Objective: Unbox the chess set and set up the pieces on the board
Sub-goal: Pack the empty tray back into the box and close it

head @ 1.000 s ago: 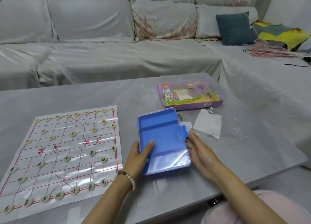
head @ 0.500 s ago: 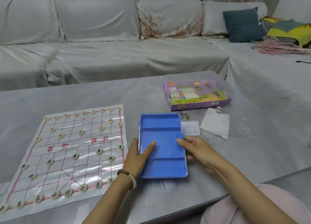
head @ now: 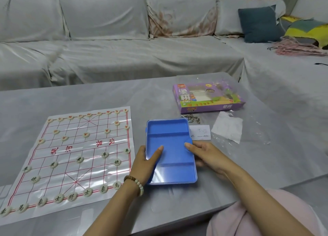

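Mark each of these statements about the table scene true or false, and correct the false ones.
1. The blue plastic case holds chess pieces. False: the case's compartments look empty.
2. The left hand and the right hand both grip that case. True.
3. The purple cardboard box lies on the white printed board sheet. False: the box lies on the grey table beyond the case, apart from the sheet.
4. Round cream pieces sit on the sheet. True.
5. The beaded bracelet is on the right wrist. False: the bracelet is on the left wrist.
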Tool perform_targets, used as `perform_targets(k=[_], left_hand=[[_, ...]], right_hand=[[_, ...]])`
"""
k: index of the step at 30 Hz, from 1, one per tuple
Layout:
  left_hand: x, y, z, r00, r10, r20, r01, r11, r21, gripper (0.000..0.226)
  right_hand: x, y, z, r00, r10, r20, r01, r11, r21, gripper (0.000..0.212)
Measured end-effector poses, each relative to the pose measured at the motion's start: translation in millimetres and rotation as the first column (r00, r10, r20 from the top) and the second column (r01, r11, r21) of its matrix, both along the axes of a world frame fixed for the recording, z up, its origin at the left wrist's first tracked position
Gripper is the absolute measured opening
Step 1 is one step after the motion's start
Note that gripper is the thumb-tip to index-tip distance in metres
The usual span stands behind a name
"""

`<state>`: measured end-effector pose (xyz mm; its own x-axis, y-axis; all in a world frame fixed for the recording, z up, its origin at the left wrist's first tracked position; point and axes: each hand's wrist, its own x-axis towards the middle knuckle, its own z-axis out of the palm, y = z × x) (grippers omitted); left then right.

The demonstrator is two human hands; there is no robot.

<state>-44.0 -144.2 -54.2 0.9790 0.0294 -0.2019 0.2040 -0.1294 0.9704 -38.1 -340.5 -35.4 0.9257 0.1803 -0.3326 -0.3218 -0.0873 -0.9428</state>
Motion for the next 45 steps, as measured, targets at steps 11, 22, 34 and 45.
perform_targets(k=[11, 22, 34, 45], left_hand=[[-5.8, -6.2, 11.4, 0.998, -0.024, 0.055, 0.023, 1.000, 0.021, 0.027], [2.8, -8.6, 15.4, 0.993, -0.107, 0.054, 0.105, 0.994, 0.033, 0.033], [0.9, -11.1, -2.2, 0.980, -0.184, -0.071, 0.197, 0.913, 0.358, 0.054], [35.6, -22.5, 16.0, 0.968, -0.242, -0.060, 0.195, 0.588, 0.785, 0.069]], right_hand=[[0.5, -4.0, -0.5, 0.998, -0.022, -0.054, 0.026, 0.997, 0.071, 0.028], [11.8, 0.3, -1.9, 0.987, -0.157, -0.045, 0.162, 0.968, 0.190, 0.028], [-3.6, -11.5, -22.9, 0.980, -0.196, 0.034, 0.198, 0.952, -0.235, 0.039], [26.9, -46.4, -5.2, 0.922, -0.198, 0.332, 0.360, 0.753, -0.551, 0.031]])
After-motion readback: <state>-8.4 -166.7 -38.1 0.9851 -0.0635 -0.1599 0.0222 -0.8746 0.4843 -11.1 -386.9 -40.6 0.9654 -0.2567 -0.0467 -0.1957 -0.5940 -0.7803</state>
